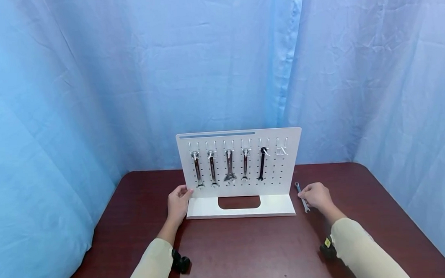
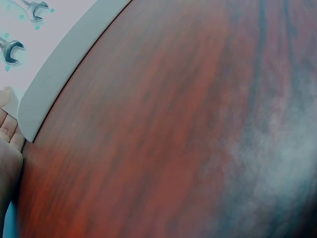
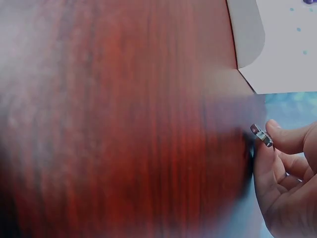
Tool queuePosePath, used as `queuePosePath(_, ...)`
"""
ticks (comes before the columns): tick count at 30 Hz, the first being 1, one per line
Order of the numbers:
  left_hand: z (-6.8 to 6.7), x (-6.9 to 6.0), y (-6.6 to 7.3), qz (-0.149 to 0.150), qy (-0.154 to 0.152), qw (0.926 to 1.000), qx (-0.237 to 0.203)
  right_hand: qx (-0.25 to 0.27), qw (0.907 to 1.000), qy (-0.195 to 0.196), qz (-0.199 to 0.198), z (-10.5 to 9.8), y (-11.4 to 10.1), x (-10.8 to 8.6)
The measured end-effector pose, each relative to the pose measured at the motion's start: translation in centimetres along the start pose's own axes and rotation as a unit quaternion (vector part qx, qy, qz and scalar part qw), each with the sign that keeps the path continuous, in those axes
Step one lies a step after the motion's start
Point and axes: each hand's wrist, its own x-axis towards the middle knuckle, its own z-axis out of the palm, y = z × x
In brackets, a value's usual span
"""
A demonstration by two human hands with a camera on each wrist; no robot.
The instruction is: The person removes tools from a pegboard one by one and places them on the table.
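Note:
A white pegboard stand (image 1: 240, 188) stands on the table, with several wrenches hanging in a row from its hooks; the rightmost hook (image 1: 282, 151) is bare. My left hand (image 1: 178, 203) holds the board's lower left edge, thumb on the front, and shows partly in the left wrist view (image 2: 9, 144). To the right of the stand, my right hand (image 1: 317, 196) pinches a small silver wrench (image 1: 302, 197) between thumb and fingers. In the right wrist view the wrench's end (image 3: 261, 135) sticks out past the fingertips of the right hand (image 3: 290, 173).
The dark red wooden table (image 1: 243, 247) extends around the stand and in front of it. Blue curtains (image 1: 203, 64) hang behind the table and on both sides. Black devices are strapped at both wrists.

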Motion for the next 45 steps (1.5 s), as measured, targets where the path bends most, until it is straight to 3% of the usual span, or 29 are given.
queuePosePath(8, -0.1, -0.1, -0.1, -0.006, -0.004, 1.0000, -0.002, -0.096, 0.9946, 0.034, -0.015, 0.3, -0.4, -0.2)
queuePosePath(20, 0.1, -0.2, 0.1, -0.008, 0.000, 0.9999, 0.006, -0.096, 0.9935, 0.056, -0.022, 0.2, -0.3, -0.3)
queuePosePath(24, 0.1, -0.3, 0.1, -0.011, -0.003, 0.9999, 0.007, -0.048, 0.9926, 0.104, -0.041, 0.1, -1.6, -0.6)
queuePosePath(28, -0.1, -0.2, 0.1, -0.009, -0.002, 0.9999, 0.005, 0.036, 0.9849, 0.136, -0.100, 0.6, -4.7, -1.4)
queuePosePath(33, -0.2, -0.1, 0.3, -0.009, -0.002, 0.9999, 0.007, 0.116, 0.9712, 0.125, -0.167, 1.2, -8.5, -2.4)
queuePosePath(38, -0.1, -0.1, 0.2, -0.009, -0.003, 0.9999, 0.009, 0.186, 0.9553, 0.094, -0.209, 1.7, -11.1, -2.6)
queuePosePath(41, -0.1, -0.1, 0.0, -0.005, -0.001, 0.9999, 0.010, 0.217, 0.9482, 0.075, -0.219, 2.0, -12.1, -2.3)
queuePosePath(45, -0.1, -0.1, -0.1, -0.002, -0.001, 0.9999, 0.011, 0.246, 0.9457, 0.055, -0.206, 2.4, -13.1, -2.0)
